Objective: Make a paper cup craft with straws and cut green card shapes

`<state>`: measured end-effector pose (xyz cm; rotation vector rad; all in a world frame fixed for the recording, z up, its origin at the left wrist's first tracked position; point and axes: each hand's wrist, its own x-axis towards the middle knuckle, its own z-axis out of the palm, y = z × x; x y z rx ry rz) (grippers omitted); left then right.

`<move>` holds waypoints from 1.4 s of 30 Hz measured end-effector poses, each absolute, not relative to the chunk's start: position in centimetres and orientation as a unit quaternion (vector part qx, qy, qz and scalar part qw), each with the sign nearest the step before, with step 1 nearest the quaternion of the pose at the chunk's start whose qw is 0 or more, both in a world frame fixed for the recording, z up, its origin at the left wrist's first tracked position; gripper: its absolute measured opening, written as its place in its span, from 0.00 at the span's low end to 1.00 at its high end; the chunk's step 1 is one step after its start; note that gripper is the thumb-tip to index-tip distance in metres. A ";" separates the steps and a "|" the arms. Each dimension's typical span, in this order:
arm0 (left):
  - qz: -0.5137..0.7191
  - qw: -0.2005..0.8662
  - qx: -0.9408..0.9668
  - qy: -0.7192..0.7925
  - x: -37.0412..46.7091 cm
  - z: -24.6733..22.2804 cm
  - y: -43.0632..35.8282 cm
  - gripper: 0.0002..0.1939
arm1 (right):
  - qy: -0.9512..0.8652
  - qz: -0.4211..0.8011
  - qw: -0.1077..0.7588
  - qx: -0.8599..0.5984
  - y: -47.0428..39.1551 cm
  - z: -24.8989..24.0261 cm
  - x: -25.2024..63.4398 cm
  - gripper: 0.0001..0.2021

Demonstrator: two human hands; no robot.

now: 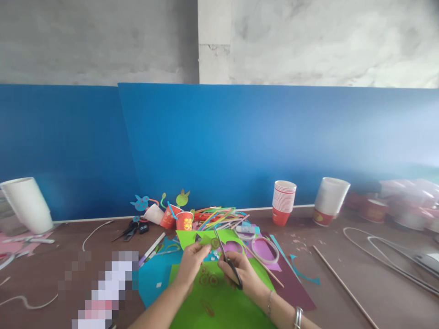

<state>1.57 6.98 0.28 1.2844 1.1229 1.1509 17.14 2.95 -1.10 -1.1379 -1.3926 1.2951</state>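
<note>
My left hand [192, 262] pinches a small piece of green paper [210, 239] with a drawn shape on it. Just to its right, my right hand [242, 274] is closed round the black handles of a pair of scissors [224, 254], whose blades point up and away beside the paper piece. Beneath both hands lies a large green sheet [226, 307] with several reddish-brown rings and an oval drawn on it. Another green sheet [226, 235] with cut-out holes is behind them, over blue and purple paper.
Red and white paper cups [185, 220] and a pile of coloured strips [219, 217] stand along the back. Stacked cups [284, 201] are at the back right. A wooden stick [343, 285], tape rolls [265, 250] and cables lie rightward; markers [152, 248] lie left.
</note>
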 end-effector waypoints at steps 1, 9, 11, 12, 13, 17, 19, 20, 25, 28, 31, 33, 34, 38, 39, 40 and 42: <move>0.479 0.518 0.533 0.468 1.5 0.2 7.1 0.17 | -0.566 0.521 0.443 -0.460 2.9 -1.1 17.1 0.22; 0.492 0.555 0.501 0.447 1.3 0.2 7.1 0.17 | -0.573 0.523 0.426 -0.466 2.8 -0.8 17.0 0.23; 0.493 0.576 0.482 0.439 1.4 0.2 6.9 0.17 | -0.575 0.523 0.424 -0.466 2.8 -0.8 17.0 0.23; 0.493 0.585 0.473 0.437 1.4 0.2 6.9 0.18 | -0.574 0.524 0.423 -0.465 2.8 -0.9 17.0 0.23; 0.496 0.598 0.459 0.431 1.5 0.1 6.8 0.18 | -0.572 0.526 0.425 -0.464 2.9 -1.0 17.0 0.23; 0.506 0.703 0.335 0.370 2.0 0.0 6.0 0.21 | -0.561 0.530 0.448 -0.451 3.0 -1.4 16.9 0.22; 0.476 0.746 0.327 0.333 2.3 -0.1 5.6 0.21 | -0.558 0.533 0.455 -0.445 3.0 -1.4 16.9 0.23; 0.457 0.749 0.351 0.327 2.5 -0.1 5.5 0.20 | -0.559 0.535 0.453 -0.443 3.0 -1.3 16.9 0.24; 0.496 0.629 0.432 0.414 2.8 0.1 5.3 0.19 | -0.578 0.540 0.424 -0.442 2.7 -1.1 16.7 0.24; 0.481 0.618 0.468 0.409 2.7 0.2 5.2 0.18 | -0.575 0.544 0.432 -0.433 2.8 -1.4 16.6 0.24; 0.442 0.657 0.486 0.371 2.7 0.5 5.1 0.17 | -0.568 0.540 0.444 -0.433 2.9 -1.8 16.6 0.26; 0.449 0.642 0.493 0.379 2.7 0.5 5.2 0.17 | -0.569 0.535 0.443 -0.440 2.9 -1.9 16.6 0.26; 0.456 0.623 0.501 0.392 2.6 0.6 5.3 0.16 | -0.569 0.534 0.441 -0.443 2.9 -1.9 16.7 0.26; 0.457 0.585 0.525 0.416 2.3 0.4 5.8 0.15 | -0.575 0.532 0.438 -0.441 2.9 -1.6 16.8 0.24; 0.455 0.586 0.527 0.415 2.3 0.4 6.0 0.15 | -0.575 0.533 0.436 -0.442 2.9 -1.5 16.8 0.24; 0.454 0.586 0.527 0.414 2.2 0.3 6.0 0.15 | -0.576 0.533 0.432 -0.444 2.9 -1.4 16.8 0.24; 0.454 0.587 0.529 0.413 2.2 0.2 6.2 0.16 | -0.579 0.531 0.428 -0.447 2.8 -1.2 16.9 0.24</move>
